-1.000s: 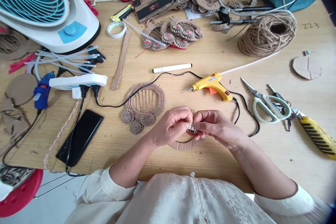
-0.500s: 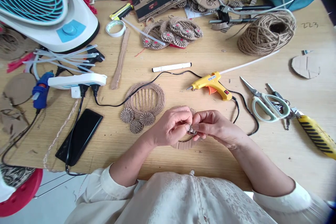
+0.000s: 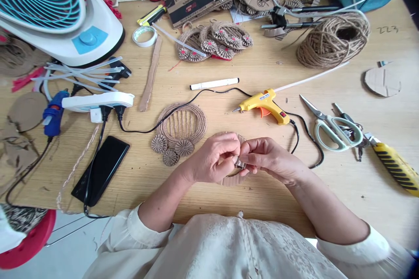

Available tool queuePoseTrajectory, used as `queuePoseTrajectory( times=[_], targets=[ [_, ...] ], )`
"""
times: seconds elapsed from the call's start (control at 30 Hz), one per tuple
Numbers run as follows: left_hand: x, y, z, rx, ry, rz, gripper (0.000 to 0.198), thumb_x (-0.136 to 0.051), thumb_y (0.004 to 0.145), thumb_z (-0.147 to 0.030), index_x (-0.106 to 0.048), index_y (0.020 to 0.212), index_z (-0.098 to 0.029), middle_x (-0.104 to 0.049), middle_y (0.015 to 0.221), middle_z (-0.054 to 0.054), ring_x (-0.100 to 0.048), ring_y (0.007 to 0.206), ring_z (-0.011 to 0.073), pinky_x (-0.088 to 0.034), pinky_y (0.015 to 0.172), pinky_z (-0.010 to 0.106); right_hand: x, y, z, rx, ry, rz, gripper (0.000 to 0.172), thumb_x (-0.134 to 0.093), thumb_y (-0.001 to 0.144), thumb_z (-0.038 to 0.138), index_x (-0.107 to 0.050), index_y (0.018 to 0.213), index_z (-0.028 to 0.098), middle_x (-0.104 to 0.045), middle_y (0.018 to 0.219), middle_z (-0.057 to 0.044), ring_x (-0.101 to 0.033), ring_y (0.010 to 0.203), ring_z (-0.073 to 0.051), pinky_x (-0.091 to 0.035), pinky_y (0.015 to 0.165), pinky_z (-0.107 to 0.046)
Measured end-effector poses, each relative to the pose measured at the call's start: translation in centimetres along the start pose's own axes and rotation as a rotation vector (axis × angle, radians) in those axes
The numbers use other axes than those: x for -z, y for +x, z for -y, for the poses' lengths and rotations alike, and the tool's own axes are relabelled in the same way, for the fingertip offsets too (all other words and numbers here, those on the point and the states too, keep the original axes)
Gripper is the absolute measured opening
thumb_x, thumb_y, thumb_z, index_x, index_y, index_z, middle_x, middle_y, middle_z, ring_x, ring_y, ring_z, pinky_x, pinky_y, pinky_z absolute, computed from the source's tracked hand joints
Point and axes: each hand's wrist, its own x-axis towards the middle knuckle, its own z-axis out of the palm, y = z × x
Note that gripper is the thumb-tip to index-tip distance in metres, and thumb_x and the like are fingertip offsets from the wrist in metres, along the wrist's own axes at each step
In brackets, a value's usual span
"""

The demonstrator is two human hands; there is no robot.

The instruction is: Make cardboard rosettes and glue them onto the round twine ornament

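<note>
From my remote place I see the left hand (image 3: 218, 157) and the right hand (image 3: 268, 159), both on the near side of the yellow glue gun (image 3: 260, 102), pinching one small corrugated piece (image 3: 241, 164) between thumbs and fingertips, probably because so small a thing needs two precise grips. Under them, also on the near side of the glue gun, a cardboard ring (image 3: 231, 180) lies on the bench (image 3: 209, 205), partly hidden, and I cannot tell whether the piece touches it. The twine ring (image 3: 201, 124) lies to the left of the glue gun and the scissors (image 3: 324, 117) to its right, I suppose so that the middle is free for both hands.
</note>
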Motion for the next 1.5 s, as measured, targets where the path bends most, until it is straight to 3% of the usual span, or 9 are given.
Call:
queuePoseTrajectory(
  times=[0.47, 0.77, 1.13, 1.5],
  targets=[
    [-0.4, -0.3, 0.1, 0.09, -0.012, -0.067, 0.017, -0.051, 0.081, -0.015, -0.04, 0.069, -0.019, -0.046, 0.076, -0.001, -0.041, 0.061, 0.0098, -0.033, 0.052, 0.023, -0.3, 0.1, -0.1, 0.076, -0.003, -0.066, 0.032, -0.086, 0.07, 0.042, -0.071, 0.073, 0.013, -0.062, 0.057, 0.002, -0.055, 0.051, -0.007, -0.048, 0.054, -0.021],
    [-0.3, -0.2, 0.7, -0.047, 0.15, -0.084, 0.011, -0.051, 0.084, -0.014, -0.045, 0.077, -0.02, -0.051, 0.083, 0.002, -0.05, 0.076, 0.0148, -0.045, 0.068, 0.027, -0.1, 0.3, -0.1, 0.118, -0.126, -0.122, 0.035, -0.085, 0.07, 0.045, -0.071, 0.074, 0.013, -0.064, 0.058, 0.001, -0.055, 0.051, -0.007, -0.046, 0.052, -0.021],
    [-0.6, -0.1, 0.3, 0.116, -0.031, -0.111, 0.01, -0.049, 0.082, -0.009, -0.056, 0.08, -0.016, -0.055, 0.086, 0.003, -0.052, 0.067, 0.0106, -0.042, 0.054, 0.02, -0.1, -0.1, 0.8, 0.215, -0.074, -0.112, 0.034, -0.086, 0.073, 0.037, -0.061, 0.083, 0.016, -0.065, 0.074, 0.001, -0.064, 0.063, -0.01, -0.054, 0.059, -0.022],
    [-1.2, -0.1, 0.3, 0.191, -0.194, -0.118, 0.008, -0.053, 0.082, -0.013, -0.057, 0.075, -0.016, -0.056, 0.088, 0.003, -0.056, 0.07, 0.0103, -0.046, 0.054, 0.019, 0.0, 0.0, 0.7, 0.231, -0.105, -0.128, 0.031, -0.085, 0.073, 0.034, -0.061, 0.082, 0.017, -0.063, 0.072, 0.002, -0.063, 0.062, -0.01, -0.056, 0.058, -0.024]
  ],
)
